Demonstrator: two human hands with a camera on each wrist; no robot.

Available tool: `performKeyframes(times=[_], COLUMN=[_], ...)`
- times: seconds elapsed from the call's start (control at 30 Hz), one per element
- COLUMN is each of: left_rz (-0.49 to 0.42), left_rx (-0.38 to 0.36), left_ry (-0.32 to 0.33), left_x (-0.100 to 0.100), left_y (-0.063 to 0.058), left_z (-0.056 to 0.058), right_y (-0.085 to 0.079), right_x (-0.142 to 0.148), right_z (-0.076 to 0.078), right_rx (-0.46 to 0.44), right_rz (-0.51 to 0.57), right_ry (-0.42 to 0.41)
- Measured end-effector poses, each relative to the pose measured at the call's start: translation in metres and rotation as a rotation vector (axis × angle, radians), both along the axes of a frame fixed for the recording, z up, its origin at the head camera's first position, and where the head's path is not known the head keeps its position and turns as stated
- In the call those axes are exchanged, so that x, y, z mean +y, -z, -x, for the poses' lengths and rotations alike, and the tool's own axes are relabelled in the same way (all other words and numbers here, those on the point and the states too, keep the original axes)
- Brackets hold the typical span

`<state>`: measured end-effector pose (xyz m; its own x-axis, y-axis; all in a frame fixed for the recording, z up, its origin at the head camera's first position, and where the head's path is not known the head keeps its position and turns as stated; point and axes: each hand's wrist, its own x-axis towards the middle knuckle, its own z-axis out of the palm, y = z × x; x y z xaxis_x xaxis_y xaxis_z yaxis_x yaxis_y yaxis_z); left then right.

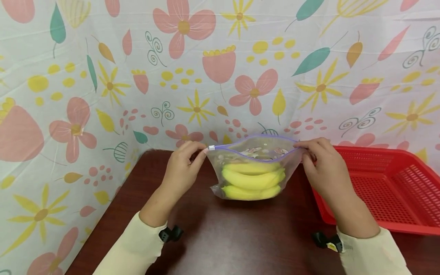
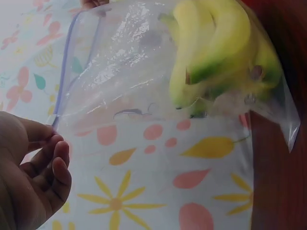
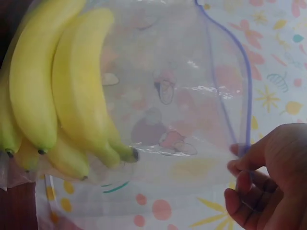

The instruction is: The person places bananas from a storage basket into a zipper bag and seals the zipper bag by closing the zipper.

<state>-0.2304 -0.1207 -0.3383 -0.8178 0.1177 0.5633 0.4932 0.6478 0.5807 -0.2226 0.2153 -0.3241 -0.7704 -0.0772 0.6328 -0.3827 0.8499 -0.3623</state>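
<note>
A clear zipper bag (image 1: 247, 152) with a purple seal holds several yellow bananas (image 1: 254, 179). My left hand (image 1: 183, 164) pinches the bag's upper left corner, right by the white slider (image 1: 211, 148). At the opposite top corner, my right hand (image 1: 324, 166) grips the edge between thumb and fingers. The bag's mouth gapes in the middle. Both wrist views show the bananas (image 2: 216, 48) lying in the bottom of the bag, their green-tipped ends (image 3: 43, 149) visible through the plastic. Whether the bag's base touches the table cannot be told.
A red plastic basket (image 1: 388, 151) with a perforated floor stands to the right, close by my right forearm. The dark brown table (image 1: 240, 236) stretches beneath the bag. Floral-patterned cloth (image 1: 206, 95) hangs behind and along the left side.
</note>
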Motion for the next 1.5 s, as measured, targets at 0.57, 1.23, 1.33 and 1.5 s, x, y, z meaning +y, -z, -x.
performKeyframes(times=[0.57,1.23,1.33,1.5], left_rz=[-0.242,-0.456,-0.461,-0.477], left_rx=[-0.081,-0.009,-0.002,-0.009], left_ry=[0.034,-0.008,-0.006,0.003], left_x=[0.036,0.058,0.06,0.062], left_y=[0.015,0.02,0.02,0.021], left_z=[0.023,0.027,0.027,0.024], right_y=[-0.003,-0.003,-0.007,-0.009], right_x=[0.012,-0.034,-0.047,-0.071], right_z=[0.001,-0.003,-0.005,-0.007], right_rx=[0.034,0.205,0.226,0.246], right_rz=[0.078,0.059,0.067,0.029], right_ry=[0.072,-0.132,-0.186,-0.283])
